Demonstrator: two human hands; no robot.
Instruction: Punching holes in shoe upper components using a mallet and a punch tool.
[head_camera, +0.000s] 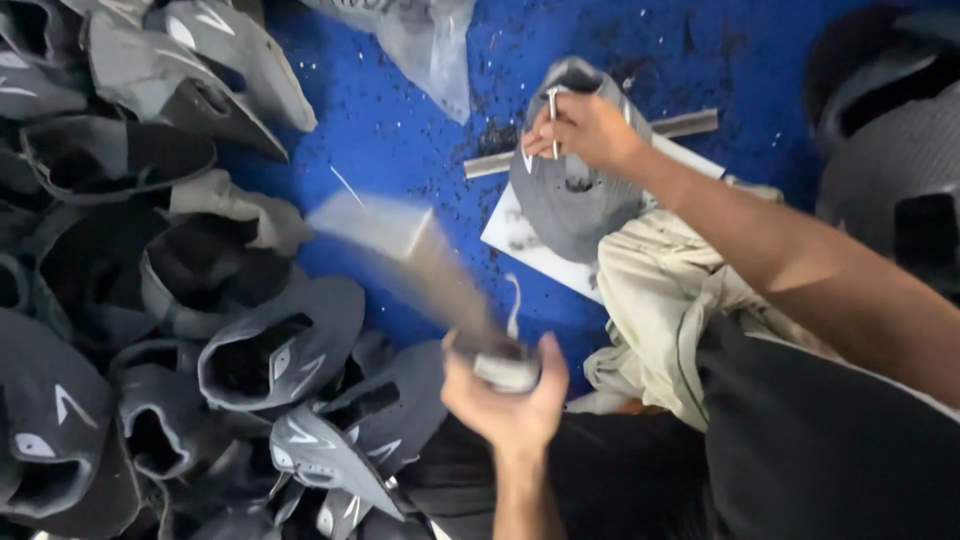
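Note:
My left hand (505, 400) grips one end of a grey shoe upper (420, 265) that stretches up and left from it, blurred by motion. My right hand (585, 128) is closed around a thin metal tool (552, 110) with a hooked top, pressed against another grey shoe upper (575, 195). That upper lies over a white board (520, 240) and a metal bar (690, 125) on the blue surface (400, 130).
A heap of several grey and black shoe uppers (150, 300) fills the left side. More dark uppers (890, 130) sit at the right. A clear plastic bag (425, 45) lies at the top. Beige cloth (660, 300) covers my lap.

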